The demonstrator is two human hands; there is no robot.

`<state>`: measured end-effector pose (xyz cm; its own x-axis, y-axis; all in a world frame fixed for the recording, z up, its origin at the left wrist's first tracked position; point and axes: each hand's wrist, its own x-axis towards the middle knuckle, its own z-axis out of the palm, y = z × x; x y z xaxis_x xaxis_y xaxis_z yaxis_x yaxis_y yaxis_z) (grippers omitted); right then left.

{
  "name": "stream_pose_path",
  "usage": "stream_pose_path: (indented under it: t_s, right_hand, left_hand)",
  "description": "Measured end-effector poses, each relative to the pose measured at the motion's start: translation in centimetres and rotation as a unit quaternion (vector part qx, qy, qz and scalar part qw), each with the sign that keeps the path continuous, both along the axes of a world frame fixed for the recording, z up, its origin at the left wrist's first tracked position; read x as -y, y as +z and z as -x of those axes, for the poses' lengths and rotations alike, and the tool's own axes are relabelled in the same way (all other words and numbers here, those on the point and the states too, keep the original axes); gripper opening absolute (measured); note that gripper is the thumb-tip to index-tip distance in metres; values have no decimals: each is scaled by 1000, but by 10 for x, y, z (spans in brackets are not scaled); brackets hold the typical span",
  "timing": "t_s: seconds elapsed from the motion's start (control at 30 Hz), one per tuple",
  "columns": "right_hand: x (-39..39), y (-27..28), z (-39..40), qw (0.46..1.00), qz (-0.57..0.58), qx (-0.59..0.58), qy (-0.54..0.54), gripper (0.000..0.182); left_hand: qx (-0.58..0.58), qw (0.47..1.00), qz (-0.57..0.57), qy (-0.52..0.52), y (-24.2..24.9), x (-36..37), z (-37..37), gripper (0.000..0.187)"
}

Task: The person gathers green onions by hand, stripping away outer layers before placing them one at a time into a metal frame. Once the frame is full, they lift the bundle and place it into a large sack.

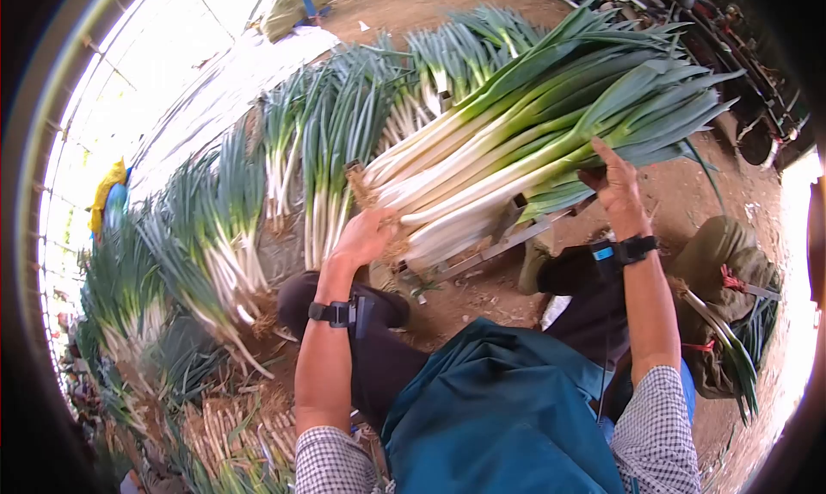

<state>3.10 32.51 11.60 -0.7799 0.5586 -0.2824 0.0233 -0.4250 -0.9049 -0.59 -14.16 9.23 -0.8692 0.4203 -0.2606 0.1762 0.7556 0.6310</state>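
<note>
A large bundle of leeks (490, 150) lies across a metal stand (508, 243), its white root ends at the left and its green leaves fanning to the upper right. At the root ends is my left hand (368, 236), its fingers partly hidden against the roots. My right hand (618, 186) is at the lower edge of the leaves, thumb and fingers apart, with the palm side against the stalks. Whether its hidden fingers grip any stalk cannot be made out.
Piles of leeks (340, 132) lie in a row on the ground at the left and behind the stand. A sack (712, 262) with a few leeks beside it is at the right. Metal equipment (731, 55) stands at the upper right. Cut stalks (237, 429) lie at the lower left.
</note>
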Motion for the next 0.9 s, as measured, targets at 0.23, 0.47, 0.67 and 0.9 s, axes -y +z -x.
stream_pose_path:
  t_s: [0.23,0.47,0.67,0.9]
  right_hand:
    - [4,12,-5,998,-41,-25,-43,39]
    - [-8,59,10,989,-23,-131,-59,25]
    - [-21,107,55,985,-12,-174,-20,22]
    - [27,61,72,991,-35,-63,109,22]
  left_hand:
    - [13,995,-96,29,-14,-6,-2,37]
    - [-32,970,-242,-4,-86,9,21,37]
    - [-121,992,-2,28,-51,-30,-8,42]
    - [-188,981,15,-51,-22,-25,-37,30]
